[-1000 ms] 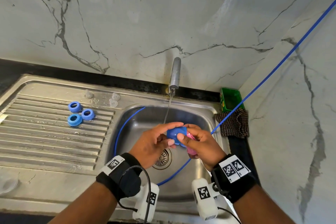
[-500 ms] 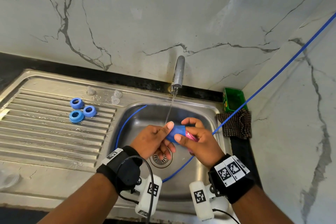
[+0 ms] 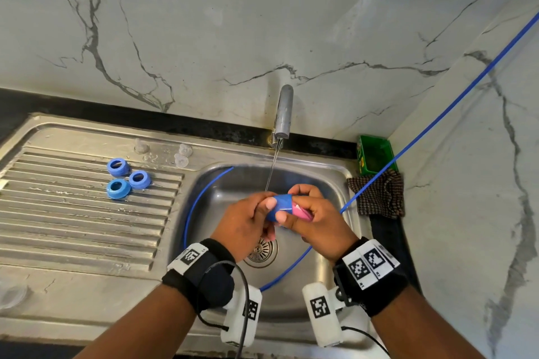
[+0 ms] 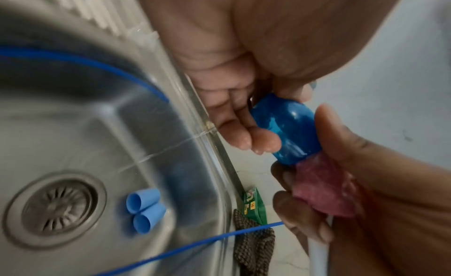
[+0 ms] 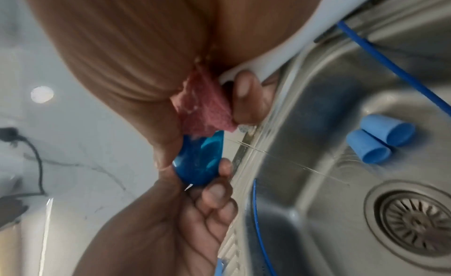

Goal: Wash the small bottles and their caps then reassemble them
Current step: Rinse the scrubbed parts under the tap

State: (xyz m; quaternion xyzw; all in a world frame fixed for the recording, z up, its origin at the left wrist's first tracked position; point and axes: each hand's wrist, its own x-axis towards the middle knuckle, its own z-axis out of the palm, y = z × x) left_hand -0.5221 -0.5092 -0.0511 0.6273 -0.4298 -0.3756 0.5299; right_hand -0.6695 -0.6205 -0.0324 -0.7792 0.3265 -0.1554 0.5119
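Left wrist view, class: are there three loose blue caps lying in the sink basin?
No, only two blue caps lie side by side in the sink basin, beside the drain.

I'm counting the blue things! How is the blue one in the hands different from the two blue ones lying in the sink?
The blue bottle is held up by both the left hand and the right hand, while the two blue caps lie loose on the sink floor near the drain. The bottle is darker, glossy and see-through; the caps are paler and matt. A pink brush is pushed into the bottle; nothing touches the caps but each other.
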